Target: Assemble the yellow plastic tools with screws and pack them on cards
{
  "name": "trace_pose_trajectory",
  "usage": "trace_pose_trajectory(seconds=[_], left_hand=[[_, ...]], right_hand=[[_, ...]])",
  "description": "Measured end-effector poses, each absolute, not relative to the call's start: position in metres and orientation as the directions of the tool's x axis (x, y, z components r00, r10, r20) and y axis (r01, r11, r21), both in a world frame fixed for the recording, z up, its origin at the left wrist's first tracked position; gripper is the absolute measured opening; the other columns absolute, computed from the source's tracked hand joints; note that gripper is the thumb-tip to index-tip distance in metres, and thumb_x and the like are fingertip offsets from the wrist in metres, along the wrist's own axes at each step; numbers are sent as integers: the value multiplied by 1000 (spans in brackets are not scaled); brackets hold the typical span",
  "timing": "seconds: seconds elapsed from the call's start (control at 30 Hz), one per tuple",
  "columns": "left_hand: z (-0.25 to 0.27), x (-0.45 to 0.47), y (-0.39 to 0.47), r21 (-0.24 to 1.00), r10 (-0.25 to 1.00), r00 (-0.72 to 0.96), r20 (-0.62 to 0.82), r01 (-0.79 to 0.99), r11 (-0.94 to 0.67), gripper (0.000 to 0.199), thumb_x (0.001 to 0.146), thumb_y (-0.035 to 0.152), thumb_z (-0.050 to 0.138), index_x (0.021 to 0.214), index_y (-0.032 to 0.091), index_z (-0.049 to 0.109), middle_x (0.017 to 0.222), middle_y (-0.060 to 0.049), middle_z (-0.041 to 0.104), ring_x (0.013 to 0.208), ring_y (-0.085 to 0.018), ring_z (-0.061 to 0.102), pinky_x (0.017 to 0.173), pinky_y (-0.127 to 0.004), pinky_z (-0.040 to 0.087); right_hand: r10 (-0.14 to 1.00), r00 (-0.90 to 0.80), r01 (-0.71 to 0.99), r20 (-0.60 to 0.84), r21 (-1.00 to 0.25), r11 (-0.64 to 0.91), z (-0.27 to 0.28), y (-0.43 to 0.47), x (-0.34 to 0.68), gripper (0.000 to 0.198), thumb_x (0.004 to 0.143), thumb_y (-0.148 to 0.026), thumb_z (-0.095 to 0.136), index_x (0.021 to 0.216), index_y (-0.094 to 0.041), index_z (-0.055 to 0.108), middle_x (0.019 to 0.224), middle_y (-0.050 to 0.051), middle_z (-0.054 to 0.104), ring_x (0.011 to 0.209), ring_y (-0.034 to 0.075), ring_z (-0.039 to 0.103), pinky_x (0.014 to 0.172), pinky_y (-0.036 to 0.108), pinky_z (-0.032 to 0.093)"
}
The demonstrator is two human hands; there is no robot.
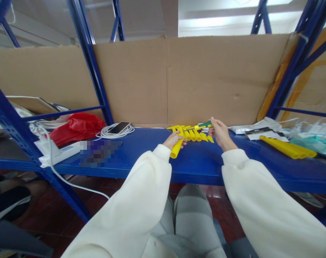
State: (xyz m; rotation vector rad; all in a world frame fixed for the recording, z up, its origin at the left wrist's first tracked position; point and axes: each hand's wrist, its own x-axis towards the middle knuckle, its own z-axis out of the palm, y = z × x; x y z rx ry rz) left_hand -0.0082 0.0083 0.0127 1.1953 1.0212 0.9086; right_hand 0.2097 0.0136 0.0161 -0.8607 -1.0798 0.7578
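My left hand (174,140) is closed around a yellow tapered tube (175,150), its wide round end tilted down toward me. In my right hand (218,133) is a screwdriver with a green and yellow handle (205,125), its shaft pointing left toward the upper part of the tube. Whether the tip touches the tube I cannot tell. Just behind and between my hands, several more yellow tubes (197,135) lie in a row on the blue shelf (152,157). Small yellow pieces (210,139) lie close to my right hand.
At left are a phone (119,127) on a coiled white cable (106,132), a red plastic bag (78,127) and a white power strip (62,152). More yellow tubes (289,147) lie at right. A cardboard sheet (206,79) stands behind, between blue posts (90,64).
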Motion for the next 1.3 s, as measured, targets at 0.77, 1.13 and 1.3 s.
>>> trace_pose_trajectory(seconds=[0.77, 1.13, 1.3], left_hand=[[14, -8, 6, 985, 945, 287, -154, -31, 170, 69, 94, 7, 46, 157, 21, 22, 105, -11, 75, 54, -10, 61, 49, -20, 45], [12, -9, 8, 987, 939, 316, -136, -33, 154, 63, 94, 7, 47, 153, 20, 29, 100, -11, 75, 53, -10, 61, 49, -20, 45], [17, -7, 1, 986, 946, 290, -144, -37, 162, 62, 95, 4, 44, 153, 19, 28, 98, -10, 74, 51, -9, 59, 47, -19, 42]], right_hand=[[853, 292, -160, 434, -857, 490, 16, 16, 210, 53, 62, -50, 90, 77, -24, 47, 42, -12, 46, 35, 7, 45, 35, 14, 32], [843, 365, -75, 395, -890, 449, 19, 8, 204, 50, 69, -56, 86, 76, -23, 48, 44, -8, 55, 34, 7, 48, 32, 15, 34], [873, 303, -67, 381, -906, 418, 19, 6, 205, 50, 73, -66, 78, 82, -20, 63, 43, -5, 55, 32, 9, 50, 32, 16, 36]])
